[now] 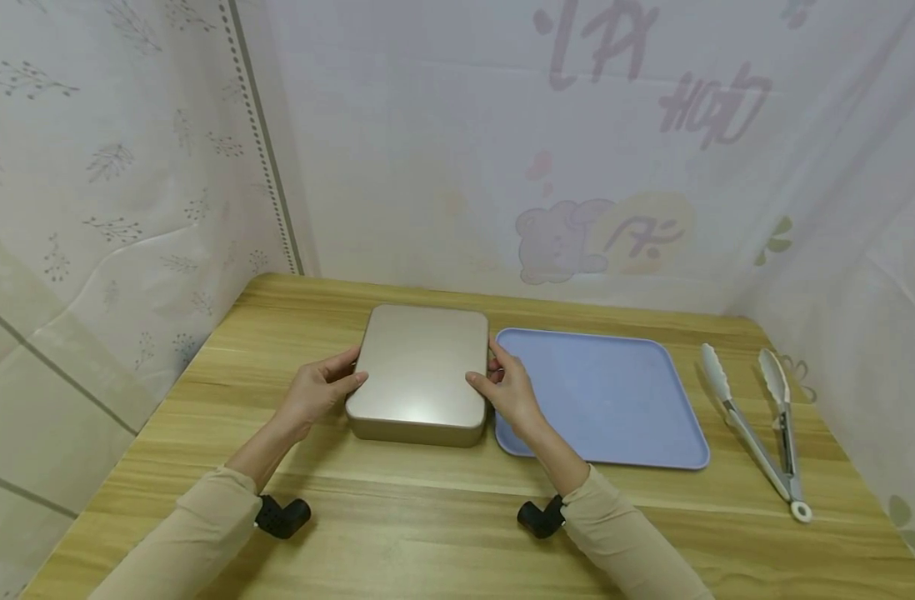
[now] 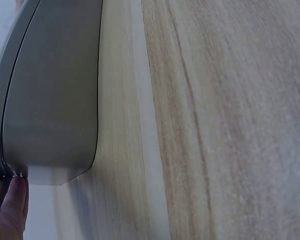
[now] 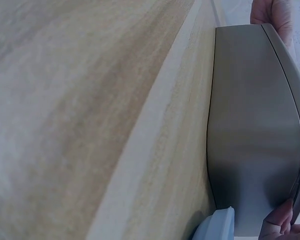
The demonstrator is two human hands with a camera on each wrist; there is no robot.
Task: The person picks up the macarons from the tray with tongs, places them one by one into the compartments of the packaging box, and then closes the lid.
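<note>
A champagne-coloured metal tin (image 1: 420,429) with rounded corners sits on the wooden table, its flat lid (image 1: 420,358) on top. My left hand (image 1: 317,392) grips the lid's left edge, thumb on the top face and fingers down the side. On the opposite edge my right hand (image 1: 512,392) holds the lid the same way. The left wrist view shows the tin's side wall (image 2: 52,100) with the fingertips (image 2: 15,197) at the lid seam. From the right wrist, fingertips (image 3: 281,212) press at the seam, which looks slightly wider at that corner.
A blue rectangular tray (image 1: 600,396) lies just right of the tin, partly under my right forearm. Farther right, spread tongs (image 1: 753,443) with pale scalloped heads rest near the table's right edge. Patterned curtains (image 1: 427,167) hang behind and at both sides.
</note>
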